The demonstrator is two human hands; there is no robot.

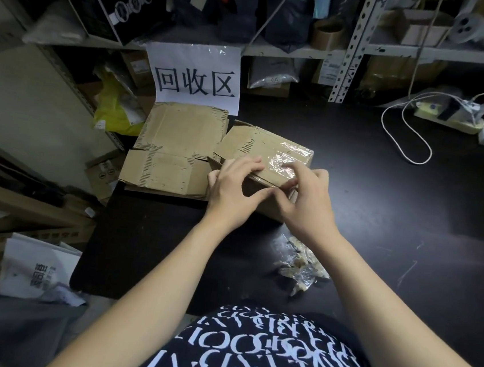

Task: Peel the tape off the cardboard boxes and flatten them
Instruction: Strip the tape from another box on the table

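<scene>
Lettered shirt (261,358) fills the bottom edge; both forearms reach over the dark counter (382,204). The left grip (231,188) clasps the cardboard box (265,147) by its near top edge, and the right grip (307,202) pinches the glossy clear tape (286,161) there. Flattened cardboard (172,152) touches the box's left side. A crumpled tape wad (301,264) lies beside the right forearm, with a white cable (404,134) well behind.

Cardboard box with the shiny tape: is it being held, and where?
Yes. The left hand grips the box at its near left edge; the right hand pinches at the tape on top.
</scene>
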